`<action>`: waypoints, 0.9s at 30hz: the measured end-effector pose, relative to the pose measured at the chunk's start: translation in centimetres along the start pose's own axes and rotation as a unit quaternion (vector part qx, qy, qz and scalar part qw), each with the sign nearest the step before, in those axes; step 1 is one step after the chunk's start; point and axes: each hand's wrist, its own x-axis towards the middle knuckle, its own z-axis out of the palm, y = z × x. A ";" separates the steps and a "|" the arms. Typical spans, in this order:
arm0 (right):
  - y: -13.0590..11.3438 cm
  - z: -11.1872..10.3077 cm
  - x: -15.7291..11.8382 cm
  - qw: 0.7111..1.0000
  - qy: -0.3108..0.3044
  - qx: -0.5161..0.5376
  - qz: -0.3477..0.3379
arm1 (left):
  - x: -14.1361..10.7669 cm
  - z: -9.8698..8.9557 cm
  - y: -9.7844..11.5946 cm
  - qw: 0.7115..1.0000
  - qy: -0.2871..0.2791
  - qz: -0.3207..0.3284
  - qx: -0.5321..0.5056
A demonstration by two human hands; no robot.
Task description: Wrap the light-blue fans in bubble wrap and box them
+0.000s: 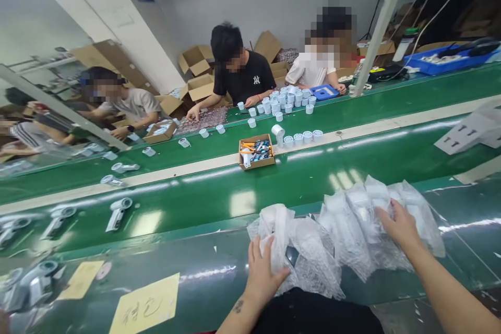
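Observation:
Several devices wrapped in clear bubble-wrap bags lie in a row on the near green work surface. My left hand (261, 270) rests against the left end of the row, on a wrapped device (277, 222), fingers stretched and thumb apart. Beside it lies another bubble-wrap bag (315, 255), with a dark patch showing between the two. On the right, my right hand (401, 224) lies over more bubble-wrapped devices (358, 214), its thumb and fingers spread on the plastic. The contents look whitish but are blurred by the wrap.
A green conveyor belt (211, 195) runs behind, carrying grey hair-dryer-like bodies (118, 214). A small carton (257, 164) of parts and tools stands beyond, near several light-blue cups (298, 139). Yellow paper sheets (144, 305) lie at left. Co-workers sit across the line.

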 end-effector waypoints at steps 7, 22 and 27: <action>-7.6 2.9 -12.0 0.956 -0.210 -0.068 -0.195 | 1.1 1.4 -2.7 0.997 -0.006 -0.044 0.065; -11.1 12.0 -17.9 0.855 -0.444 -0.097 -0.248 | -0.9 -5.1 -6.9 0.722 0.062 -0.176 -0.666; -17.5 14.5 -13.9 0.905 -0.341 -0.071 -0.243 | -1.1 -8.0 -8.4 0.770 -0.189 -0.086 -0.603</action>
